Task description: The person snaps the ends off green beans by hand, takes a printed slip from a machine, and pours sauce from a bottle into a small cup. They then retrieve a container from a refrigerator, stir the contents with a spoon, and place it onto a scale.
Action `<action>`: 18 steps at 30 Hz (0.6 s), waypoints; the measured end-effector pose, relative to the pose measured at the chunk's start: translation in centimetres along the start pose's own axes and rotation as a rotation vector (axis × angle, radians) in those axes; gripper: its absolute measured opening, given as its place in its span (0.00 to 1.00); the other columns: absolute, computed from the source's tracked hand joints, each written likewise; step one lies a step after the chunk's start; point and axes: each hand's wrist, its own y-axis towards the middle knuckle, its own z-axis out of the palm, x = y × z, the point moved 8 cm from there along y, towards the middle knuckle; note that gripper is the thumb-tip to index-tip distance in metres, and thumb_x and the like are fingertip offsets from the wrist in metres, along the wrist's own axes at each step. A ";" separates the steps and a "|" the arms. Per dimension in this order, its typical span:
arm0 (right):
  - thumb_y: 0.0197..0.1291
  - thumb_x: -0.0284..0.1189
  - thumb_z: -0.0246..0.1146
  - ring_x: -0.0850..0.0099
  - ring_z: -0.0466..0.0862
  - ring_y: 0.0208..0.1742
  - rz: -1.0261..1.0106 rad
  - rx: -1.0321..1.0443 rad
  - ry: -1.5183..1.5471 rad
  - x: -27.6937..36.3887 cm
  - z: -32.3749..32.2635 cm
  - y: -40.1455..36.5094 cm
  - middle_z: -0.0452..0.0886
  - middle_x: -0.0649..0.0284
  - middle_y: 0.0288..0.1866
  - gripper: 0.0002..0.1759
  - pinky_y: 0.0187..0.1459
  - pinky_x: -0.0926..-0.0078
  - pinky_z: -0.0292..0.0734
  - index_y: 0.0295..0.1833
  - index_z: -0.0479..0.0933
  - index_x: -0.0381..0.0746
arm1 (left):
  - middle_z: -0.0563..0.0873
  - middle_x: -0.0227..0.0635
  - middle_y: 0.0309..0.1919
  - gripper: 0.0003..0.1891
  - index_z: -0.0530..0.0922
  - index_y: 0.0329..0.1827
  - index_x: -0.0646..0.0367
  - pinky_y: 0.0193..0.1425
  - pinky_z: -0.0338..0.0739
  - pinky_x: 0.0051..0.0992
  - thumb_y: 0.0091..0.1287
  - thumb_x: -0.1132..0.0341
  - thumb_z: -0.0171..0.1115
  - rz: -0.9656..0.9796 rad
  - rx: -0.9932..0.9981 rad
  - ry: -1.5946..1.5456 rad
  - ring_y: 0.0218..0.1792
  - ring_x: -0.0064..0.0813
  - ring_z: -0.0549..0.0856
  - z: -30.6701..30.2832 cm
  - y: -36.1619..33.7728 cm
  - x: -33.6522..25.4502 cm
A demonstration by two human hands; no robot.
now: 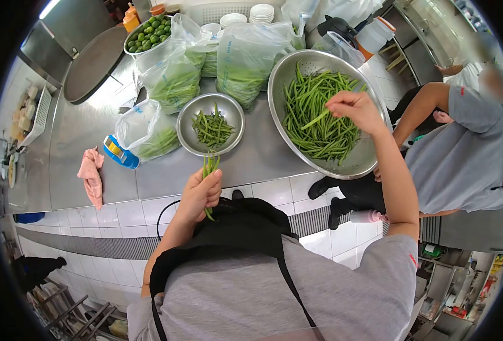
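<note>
Several beans [209, 165], likely snappable, best held mid-length, fill your closed left hand [201, 192]; your right hand [358, 112] pinches another bean [316, 120].

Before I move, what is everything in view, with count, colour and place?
Counter: one, steel, in front
Colander: one, silver, counter's right
Green beans: many, in colander, bowl, bags
Bowl: one, silver, left of colander
Bags: several, clear, behind bowl
Limes: many, green, back left
Dishes: several, white, back
Round tray: one, dark, left
Blue item: one, left of bowl
Cloth: one, pink, left edge
Co-workers: at least two, grey and white tops, right
Left hand: one, bare, near bowl, holding beans
Right hand: one, bare, over colander, pinching a bean
</note>
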 end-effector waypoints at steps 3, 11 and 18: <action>0.52 0.24 0.61 0.82 0.74 0.27 0.128 -0.099 0.235 0.2 -1.4 0.1 0.75 0.68 0.25 0.06 0.30 0.85 0.69 0.35 0.77 0.32 | 0.59 0.18 0.12 0.11 0.64 0.25 0.54 0.12 0.49 0.13 0.66 0.63 0.50 -0.001 0.005 -0.009 0.11 0.09 0.56 0.1 0.0 -0.1; 0.50 0.18 0.60 0.81 0.76 0.27 -0.200 0.154 0.520 9.6 3.9 -0.2 0.77 0.65 0.28 0.05 0.30 0.88 0.72 0.35 0.77 0.31 | 0.73 0.22 0.15 0.12 0.76 0.30 0.63 0.14 0.49 0.14 0.63 0.61 0.55 0.260 -0.146 0.249 0.12 0.08 0.58 4.3 2.1 -8.9; 0.51 0.19 0.60 0.82 0.76 0.28 -0.123 0.043 0.748 10.1 14.1 2.4 0.78 0.67 0.31 0.06 0.31 0.86 0.72 0.37 0.77 0.32 | 0.77 0.22 0.16 0.11 0.81 0.36 0.59 0.21 0.60 0.15 0.59 0.60 0.60 0.291 -0.005 0.633 0.18 0.10 0.68 4.5 0.9 -9.8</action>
